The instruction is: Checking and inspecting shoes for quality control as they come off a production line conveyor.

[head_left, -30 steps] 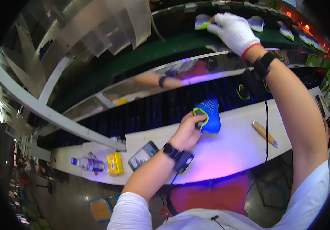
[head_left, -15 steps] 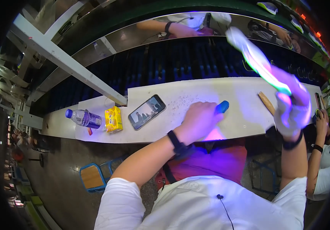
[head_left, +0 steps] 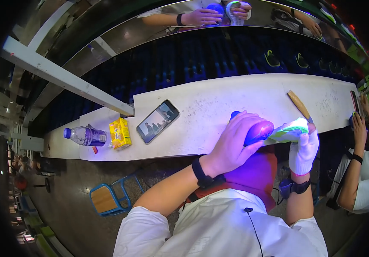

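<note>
A head-worn fisheye camera looks steeply down past two bare forearms (head_left: 167,192) onto the white surface (head_left: 231,92) close below.

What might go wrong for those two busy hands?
The gloved right hand might bump the wooden-handled tool, which lies close by.
The insole it holds, or the blue shoe in the left hand, may fall if a grip slips: both are near the front edge of the table.

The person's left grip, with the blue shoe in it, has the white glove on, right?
Not quite: the head view shows the white glove on the right grip. The left grip does hold the blue shoe.
</note>
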The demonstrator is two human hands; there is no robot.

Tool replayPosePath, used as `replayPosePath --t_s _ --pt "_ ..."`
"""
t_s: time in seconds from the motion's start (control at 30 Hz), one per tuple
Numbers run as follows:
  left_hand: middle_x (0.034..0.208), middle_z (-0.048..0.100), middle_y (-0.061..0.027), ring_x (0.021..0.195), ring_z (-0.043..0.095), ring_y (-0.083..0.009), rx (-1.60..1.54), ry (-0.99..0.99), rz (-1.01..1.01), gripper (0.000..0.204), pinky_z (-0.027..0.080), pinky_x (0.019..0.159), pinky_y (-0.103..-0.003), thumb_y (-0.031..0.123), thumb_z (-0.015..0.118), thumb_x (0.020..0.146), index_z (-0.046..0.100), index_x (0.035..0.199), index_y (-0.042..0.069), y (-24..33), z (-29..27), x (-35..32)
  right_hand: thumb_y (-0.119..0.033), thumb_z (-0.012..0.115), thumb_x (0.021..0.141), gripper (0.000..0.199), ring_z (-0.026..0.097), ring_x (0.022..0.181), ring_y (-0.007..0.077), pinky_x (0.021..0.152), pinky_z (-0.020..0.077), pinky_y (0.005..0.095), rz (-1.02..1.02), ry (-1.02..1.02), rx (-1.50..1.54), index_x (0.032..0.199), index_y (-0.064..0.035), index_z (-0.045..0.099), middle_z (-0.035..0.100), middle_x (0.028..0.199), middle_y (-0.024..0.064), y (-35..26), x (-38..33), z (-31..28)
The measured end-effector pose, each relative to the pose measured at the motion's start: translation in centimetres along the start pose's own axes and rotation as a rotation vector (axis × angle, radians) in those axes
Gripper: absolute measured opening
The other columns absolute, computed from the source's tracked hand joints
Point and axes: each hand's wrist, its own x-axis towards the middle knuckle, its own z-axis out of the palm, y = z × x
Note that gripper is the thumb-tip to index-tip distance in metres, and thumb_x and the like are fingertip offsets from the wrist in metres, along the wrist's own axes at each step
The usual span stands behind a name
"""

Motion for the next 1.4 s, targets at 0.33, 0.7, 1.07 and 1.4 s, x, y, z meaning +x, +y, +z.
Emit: replayPosePath --t_s 0.33,0.7,1.07,1.4 --pt "0.130 0.072 -0.0225 0.113 0.072 -0.0442 0.126 0.138 0.072 0.033 0.059 0.098 -0.050 0.002 0.083 0.080 0.063 0.106 0.006 2.5 -1.3 -1.8 -0.020 0.092 0.084 0.037 0.060 0.136 0.0364 0.116 0.0464 0.0496 0.224 -0.308 0.233 0.097 -0.0043 0.062 0.054 0.153 0.0332 -1.7 -1.6 5.5" --pt "0.156 0.046 -0.0426 0.150 0.046 -0.0464 -0.427 0.216 -0.232 0.033 0.036 0.123 -0.052 0.013 0.072 0.104 0.046 0.122 0.001 5.4 1.2 -5.4 -0.013 0.088 0.088 0.031 0.064 0.131 0.0358 0.108 0.0546 0.0468 0.133 -0.210 0.282 0.102 -0.0034 0.062 0.055 0.150 0.0338 -0.8 -4.0 8.2" --pt "0.151 0.050 -0.0448 0.154 0.039 -0.0518 -0.408 0.236 -0.265 0.036 0.027 0.126 -0.055 0.010 0.076 0.101 0.042 0.111 0.004 5.9 1.4 -7.4 -0.014 0.092 0.083 0.036 0.057 0.141 0.0436 0.122 0.0389 0.0597 0.007 -0.243 0.036 0.097 -0.0085 0.060 0.067 0.140 0.0275 -0.5 -5.5 7.2" --pt "0.135 0.065 -0.0337 0.142 0.052 -0.0474 -0.421 0.202 -0.291 0.045 0.035 0.123 -0.056 0.018 0.079 0.098 0.046 0.124 0.003 6.4 -0.2 -6.1 -0.020 0.097 0.076 0.039 0.068 0.131 0.0367 0.106 0.0562 0.0475 0.001 -0.349 -0.185 0.084 -0.0074 0.061 0.071 0.134 0.0236 -1.0 -5.0 5.6"
